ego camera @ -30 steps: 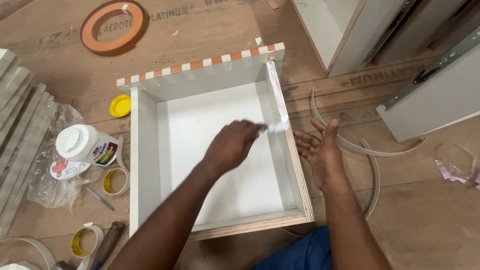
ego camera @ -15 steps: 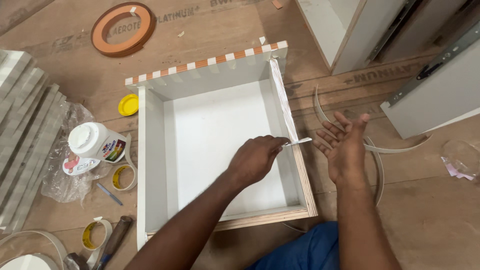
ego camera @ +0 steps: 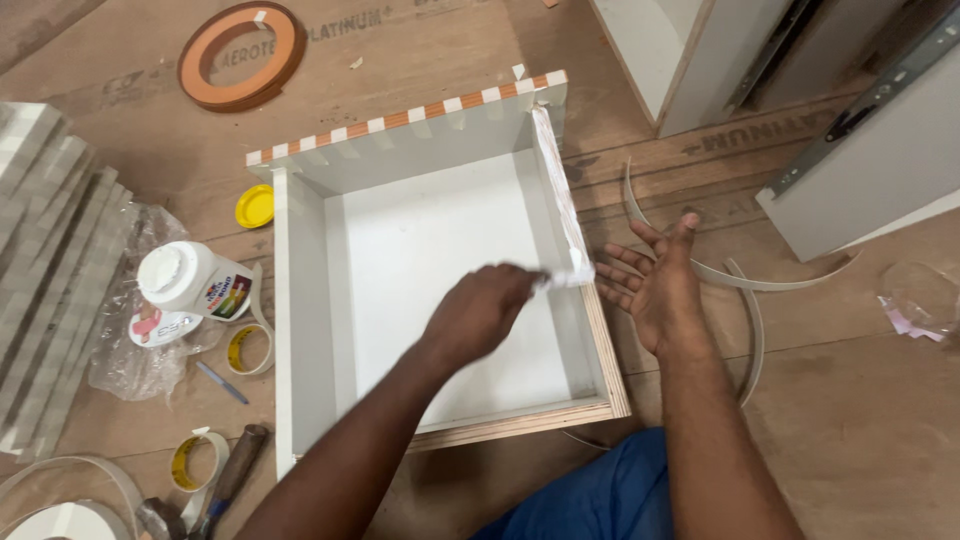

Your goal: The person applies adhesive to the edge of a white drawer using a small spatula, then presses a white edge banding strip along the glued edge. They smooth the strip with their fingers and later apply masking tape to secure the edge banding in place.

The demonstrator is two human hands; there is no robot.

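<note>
A white open drawer box (ego camera: 300,330) with plywood edges lies on the brown board floor. My left hand (ego camera: 480,312) is closed on a small white spreader (ego camera: 568,279) and presses it on the top edge of the box's right wall (ego camera: 562,200), which is smeared with white glue. My right hand (ego camera: 655,285) hovers just outside that wall, palm up, fingers spread, holding nothing. The far wall's edge carries orange and white banding (ego camera: 400,120).
A white glue bottle (ego camera: 190,280), its yellow cap (ego camera: 254,206), tape rolls (ego camera: 247,348) and a wooden-handled tool (ego camera: 232,478) lie left of the box. An orange banding coil (ego camera: 240,55) sits far left. White cabinet panels (ego camera: 860,170) stand right, loose banding strips (ego camera: 745,290) beside them.
My left hand has slid the spreader toward me along the right wall's edge, then slightly back. My right hand turned palm up and stayed beside the wall.
</note>
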